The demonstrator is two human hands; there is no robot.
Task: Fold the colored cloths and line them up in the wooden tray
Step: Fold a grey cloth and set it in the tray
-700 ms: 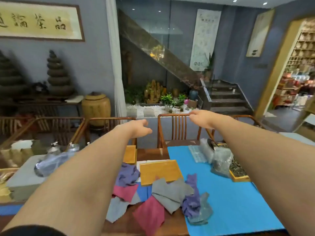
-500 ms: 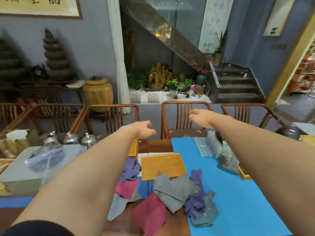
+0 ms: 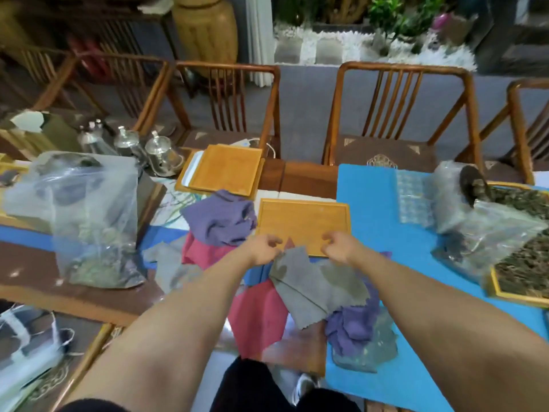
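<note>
Both hands are meeting at the near edge of the flat rectangular wooden tray, which is lying empty on the table with its long axis running left to right and a thin raised lip around its pale, smooth-grained floor. The left hand is curling its fingers onto the far left corner of the grey square cloth; whether it is actually pinching the fabric is hard to tell. The right hand is curling its fingers just above the cloth's far edge, and its grip is likewise unclear. The grey cloth is lying mostly flat, a soft matte weave with ragged edges and a crease running diagonally across it, its far corner overlapping the tray's near rim. Under it a flat pink-red cloth is spreading toward the person. A crumpled purple cloth is bunching in soft folds just left of the tray, touching its left edge, and a second crumpled purple cloth is heaped at the grey cloth's near right corner on the smooth bright blue mat.
</note>
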